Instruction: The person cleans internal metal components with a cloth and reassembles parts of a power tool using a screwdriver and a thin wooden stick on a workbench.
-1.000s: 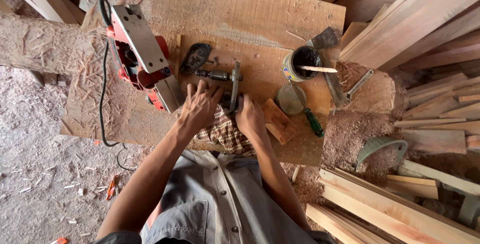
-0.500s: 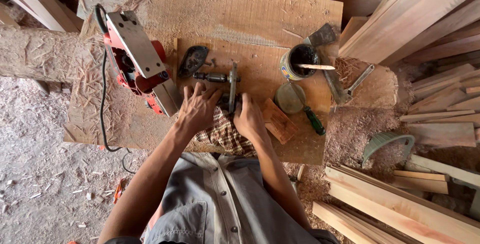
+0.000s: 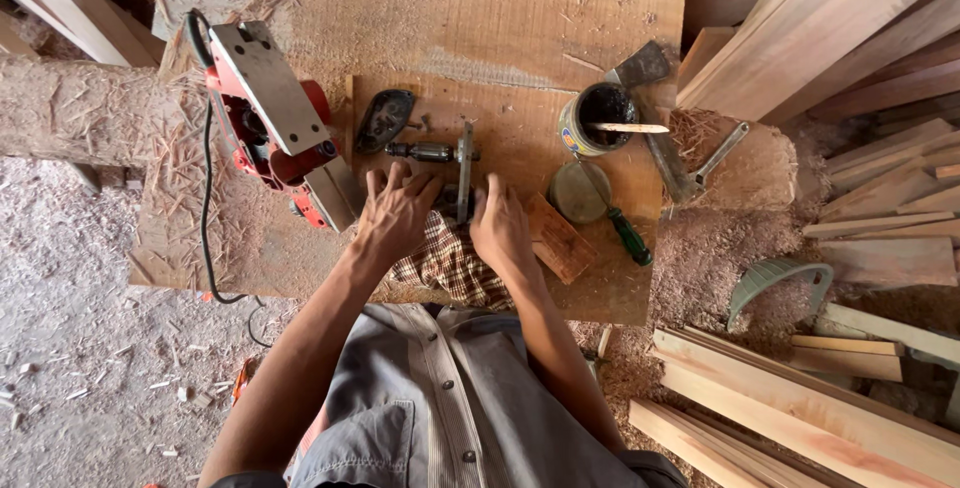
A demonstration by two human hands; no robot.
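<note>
a: where are the hands?
b: both flat on the worktop (image 3: 300,248) — the left hand (image 3: 397,216) and the right hand (image 3: 500,231) press down on a checked cloth (image 3: 447,266) lying at the near edge, just in front of the person.

a: gripping it?
b: no. the left fingers (image 3: 385,183) are spread wide and stretched out, the right ones straight and close together. nothing is clenched or lifted — palms only rest on the cloth.

a: how far along does it look?
b: early, i'd judge. the cloth is bunched under the hands, and the small metal motor part (image 3: 430,153) with its crossbar lies bare just beyond the fingertips, untouched.

a: what else is about?
b: a red electric planer (image 3: 270,118) to the left, an open tin (image 3: 597,118) with a stick across it, a round lid (image 3: 580,191), a green-handled screwdriver (image 3: 630,236) and a small wood block (image 3: 560,238) beside the right hand.
</note>
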